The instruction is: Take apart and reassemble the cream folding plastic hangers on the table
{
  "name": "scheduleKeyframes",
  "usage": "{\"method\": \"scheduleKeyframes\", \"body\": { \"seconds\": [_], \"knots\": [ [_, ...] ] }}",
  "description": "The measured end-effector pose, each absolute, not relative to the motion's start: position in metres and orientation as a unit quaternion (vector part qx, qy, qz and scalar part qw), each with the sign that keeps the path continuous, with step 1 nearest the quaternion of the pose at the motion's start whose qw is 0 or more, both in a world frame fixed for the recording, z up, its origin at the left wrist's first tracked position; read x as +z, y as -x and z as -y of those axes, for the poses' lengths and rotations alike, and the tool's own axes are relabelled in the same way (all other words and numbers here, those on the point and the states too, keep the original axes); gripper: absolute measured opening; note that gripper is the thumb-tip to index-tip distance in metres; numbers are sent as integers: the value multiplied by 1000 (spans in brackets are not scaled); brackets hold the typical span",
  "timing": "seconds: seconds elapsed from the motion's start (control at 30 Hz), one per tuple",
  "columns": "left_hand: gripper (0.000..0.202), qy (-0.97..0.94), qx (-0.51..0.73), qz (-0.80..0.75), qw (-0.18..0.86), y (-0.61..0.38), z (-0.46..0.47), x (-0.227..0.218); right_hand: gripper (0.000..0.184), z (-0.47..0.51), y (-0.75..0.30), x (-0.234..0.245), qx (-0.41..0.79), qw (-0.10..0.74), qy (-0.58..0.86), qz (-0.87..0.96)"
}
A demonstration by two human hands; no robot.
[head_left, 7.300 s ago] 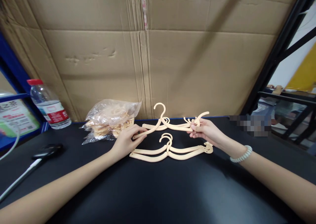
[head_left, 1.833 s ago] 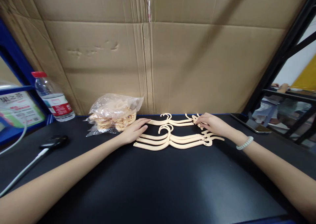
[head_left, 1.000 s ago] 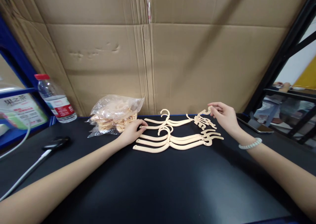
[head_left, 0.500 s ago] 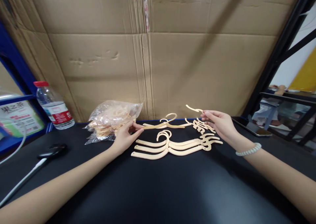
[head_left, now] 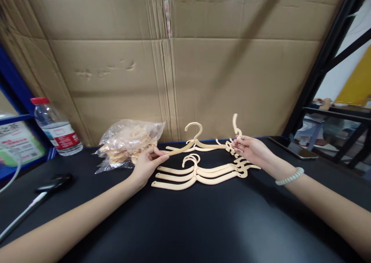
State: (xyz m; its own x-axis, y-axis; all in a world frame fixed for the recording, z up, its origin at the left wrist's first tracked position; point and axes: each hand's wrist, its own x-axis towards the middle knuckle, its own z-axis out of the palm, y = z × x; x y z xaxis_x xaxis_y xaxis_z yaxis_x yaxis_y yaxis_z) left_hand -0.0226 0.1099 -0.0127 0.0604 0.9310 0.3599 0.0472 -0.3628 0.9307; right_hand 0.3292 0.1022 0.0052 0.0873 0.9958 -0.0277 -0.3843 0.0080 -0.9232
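Cream hanger (head_left: 185,146) spans between hands | left hand (head_left: 146,164) pinches its left arm | right hand (head_left: 251,151) grips right end

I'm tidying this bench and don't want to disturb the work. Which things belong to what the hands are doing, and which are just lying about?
In use: left hand and right hand pinching the lifted hanger; stacked hangers; plastic bag of cream pieces.
Lying about: water bottle; black device with cable; phone; cardboard.
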Motion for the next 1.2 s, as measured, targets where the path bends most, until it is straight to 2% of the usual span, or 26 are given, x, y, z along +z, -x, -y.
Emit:
{"method": "scheduleKeyframes", "body": {
  "seconds": [0.17, 0.33, 0.47, 0.77, 0.97, 1.2],
  "knots": [
    [34, -603, 559, -390, 414, 22, -111, -13, 7, -99, -323, 5, 575, 566, 421, 415],
    [35, -604, 557, -376, 428, 22, -110, -13, 21, -98, -324, 3, 558, 516, 420, 496],
    [35, -604, 557, -371, 433, 22, -111, -14, 22, -95, -324, 9, 586, 491, 408, 499],
    [35, -610, 553, -372, 429, 22, -111, -14, 16, -94, -325, 13, 646, 464, 438, 419],
    [35, -612, 549, -369, 433, 22, -110, -14, 14, -94, -325, 10, 635, 431, 446, 460],
    [35, -618, 545, -366, 433, 22, -111, -14, 20, -93, -321, 6, 606, 450, 448, 479]
  ]
}}
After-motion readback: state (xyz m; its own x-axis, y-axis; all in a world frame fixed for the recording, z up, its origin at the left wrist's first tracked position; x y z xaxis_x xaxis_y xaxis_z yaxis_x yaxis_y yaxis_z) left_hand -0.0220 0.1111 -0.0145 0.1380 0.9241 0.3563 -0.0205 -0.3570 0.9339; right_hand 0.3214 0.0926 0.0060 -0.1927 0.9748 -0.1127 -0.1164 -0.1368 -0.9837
